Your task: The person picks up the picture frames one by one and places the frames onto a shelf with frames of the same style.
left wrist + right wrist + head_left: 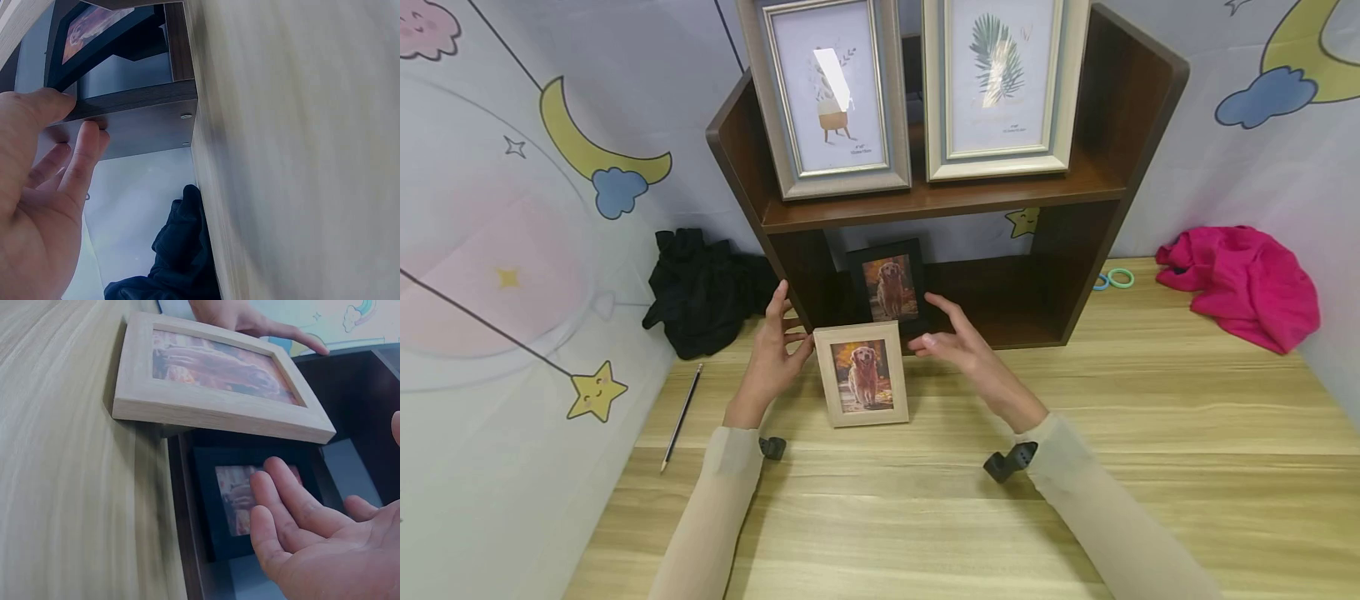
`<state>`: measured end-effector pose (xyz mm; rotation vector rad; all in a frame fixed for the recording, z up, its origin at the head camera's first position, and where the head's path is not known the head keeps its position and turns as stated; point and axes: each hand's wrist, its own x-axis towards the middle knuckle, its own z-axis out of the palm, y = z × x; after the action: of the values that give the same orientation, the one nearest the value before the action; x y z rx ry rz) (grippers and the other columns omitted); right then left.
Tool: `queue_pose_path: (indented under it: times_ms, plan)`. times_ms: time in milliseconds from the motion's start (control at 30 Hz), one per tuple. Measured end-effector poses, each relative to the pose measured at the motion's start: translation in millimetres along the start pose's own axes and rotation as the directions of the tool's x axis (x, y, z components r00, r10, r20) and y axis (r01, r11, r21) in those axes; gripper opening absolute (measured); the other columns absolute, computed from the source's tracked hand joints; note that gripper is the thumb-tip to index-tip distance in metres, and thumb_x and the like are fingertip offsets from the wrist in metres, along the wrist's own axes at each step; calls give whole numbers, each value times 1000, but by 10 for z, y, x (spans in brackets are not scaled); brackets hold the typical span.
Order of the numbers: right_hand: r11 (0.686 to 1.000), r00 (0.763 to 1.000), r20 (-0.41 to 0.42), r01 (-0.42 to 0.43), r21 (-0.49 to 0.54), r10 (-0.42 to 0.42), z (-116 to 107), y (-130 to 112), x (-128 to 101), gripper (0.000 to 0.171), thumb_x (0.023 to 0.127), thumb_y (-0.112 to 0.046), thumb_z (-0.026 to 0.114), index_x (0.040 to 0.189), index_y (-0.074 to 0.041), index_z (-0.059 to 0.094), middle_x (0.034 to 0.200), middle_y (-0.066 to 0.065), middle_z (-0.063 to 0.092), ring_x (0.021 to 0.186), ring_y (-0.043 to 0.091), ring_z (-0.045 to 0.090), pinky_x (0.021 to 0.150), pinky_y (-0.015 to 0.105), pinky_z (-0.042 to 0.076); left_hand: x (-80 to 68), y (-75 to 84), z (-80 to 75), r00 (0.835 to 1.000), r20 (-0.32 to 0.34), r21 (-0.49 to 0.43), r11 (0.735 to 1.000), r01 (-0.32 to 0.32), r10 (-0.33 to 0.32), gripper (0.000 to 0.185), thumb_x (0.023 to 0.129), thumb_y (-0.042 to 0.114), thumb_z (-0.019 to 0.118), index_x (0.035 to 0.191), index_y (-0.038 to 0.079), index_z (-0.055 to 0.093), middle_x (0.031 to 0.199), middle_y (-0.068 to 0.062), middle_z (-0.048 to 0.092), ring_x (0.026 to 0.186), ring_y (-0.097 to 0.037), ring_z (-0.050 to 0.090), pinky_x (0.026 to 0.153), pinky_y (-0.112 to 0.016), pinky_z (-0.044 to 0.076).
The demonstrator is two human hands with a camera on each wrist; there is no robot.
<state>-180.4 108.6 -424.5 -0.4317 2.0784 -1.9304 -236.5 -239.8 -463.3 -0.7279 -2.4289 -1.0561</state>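
Observation:
My left hand point(772, 360) is at the left side panel of a dark brown shelf point(940, 200). In the left wrist view, its thumb lies at the panel's front edge and its fairly straight fingertips touch the outer side. A light wood picture frame point(904, 400) with a dog photo stands on the table before the shelf. Behind it, a black picture frame point(919, 275) with a similar photo leans in the lower compartment, its bottom partly hidden. My right hand point(973, 358) is held beside the black frame, palm toward it, fingers extended and holding nothing.
Two larger frames, one greyish-beige point(898, 108) and one cream point(1067, 100), stand on the upper shelf. Black cloth point(696, 292) and a pencil point(682, 419) lie at left. Pink cloth point(1243, 283) and a green ring point(1122, 271) lie at right.

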Motion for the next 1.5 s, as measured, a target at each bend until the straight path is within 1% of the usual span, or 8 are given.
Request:
queue_pose_path:
  times_ms: [333,533,633,800,1100,1300,1400,1500]
  plan:
    - [1000,999,28,-28,0,28,97,56,39,76,111,-38,56,172,-36,12,154,28,58,146,42,55,130,71,30,-8,-2,0,1000,5,-11,1000,-6,6,111,95,-13,71,171,33,4,148,-35,50,112,-51,74,90,-56,68]
    - [999,998,44,-49,-18,50,143,104,80,76,110,-43,57,171,-43,13,164,25,46,152,39,49,131,75,26,-13,-7,-2,1000,6,-11,1000,-8,8,110,95,-12,71,171,32,4,148,-35,50,112,-51,75,90,-56,68]
    - [998,997,49,-64,-14,64,170,118,91,75,109,-42,59,170,-46,15,162,22,49,151,39,50,131,74,26,-8,-11,0,1000,6,-16,1000,-10,10,110,95,-12,71,171,32,4,148,-35,50,112,-51,74,90,-56,68]
    - [996,994,70,-80,-33,82,205,150,111,78,108,-43,61,170,-45,13,154,18,58,149,36,54,130,74,28,-4,-1,3,1000,-2,-19,1000,-24,24,111,95,-13,71,171,32,4,147,-37,51,111,-51,75,89,-56,68]
    - [998,990,125,-58,-2,58,262,170,156,76,110,-37,60,170,-47,14,143,20,67,135,34,66,128,72,33,-1,-7,-4,1000,-9,-17,1000,-17,16,110,95,-12,71,171,32,5,145,-36,51,109,-51,75,89,-57,68]
    - [999,991,125,-44,-14,46,308,183,179,77,108,-38,64,167,-54,18,157,15,52,132,34,67,123,69,42,8,-14,1,1000,-9,-21,1000,-22,22,109,95,-12,71,171,31,5,146,-36,51,109,-52,75,89,-57,68]
    - [999,992,118,-44,-23,46,323,193,194,77,107,-39,65,167,-54,18,165,12,42,132,34,66,121,69,44,11,-10,1,1000,-11,-23,999,-25,25,109,95,-13,70,171,31,6,146,-36,51,110,-52,75,89,-58,68]
    - [999,992,113,-48,-24,51,335,201,206,77,107,-40,65,166,-55,19,167,9,40,131,33,66,121,69,43,7,-9,0,1000,-8,-28,999,-24,24,110,94,-14,71,171,31,6,146,-37,51,110,-52,75,89,-57,68]
